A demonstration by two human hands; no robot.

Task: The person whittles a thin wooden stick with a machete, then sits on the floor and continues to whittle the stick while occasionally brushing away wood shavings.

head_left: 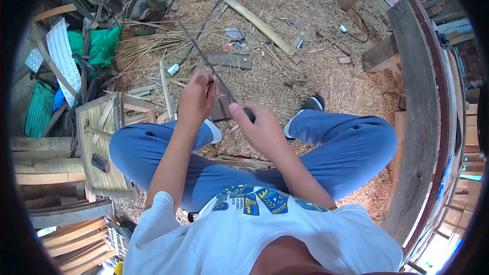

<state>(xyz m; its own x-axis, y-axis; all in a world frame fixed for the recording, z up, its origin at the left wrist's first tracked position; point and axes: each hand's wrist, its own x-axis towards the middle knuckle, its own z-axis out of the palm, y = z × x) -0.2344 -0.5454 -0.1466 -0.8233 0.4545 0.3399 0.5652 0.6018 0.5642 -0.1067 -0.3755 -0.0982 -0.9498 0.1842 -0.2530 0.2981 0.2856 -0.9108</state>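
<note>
My right hand [262, 130] is wrapped round the black handle of a long, narrow, dark blade-like tool [224, 89], its thumb lying along the near end. From there the tool slants up and to the left, away from my body. Close beside its middle, my left hand [196, 97] is closed with the fingers curled in; I cannot tell what is pinched in them. Both hands are over the gap between my bent knees. Below the tool, a dark flat board [224, 60] lies on the shavings-covered ground.
A pale wooden plank [262, 28] lies ahead amid wood shavings. Thin strips [140, 43] are heaped at the left, near a green plastic sheet [102, 46]. A wooden box-like piece [102, 147] stands by my left knee. A long wooden beam [420, 97] runs along my right side.
</note>
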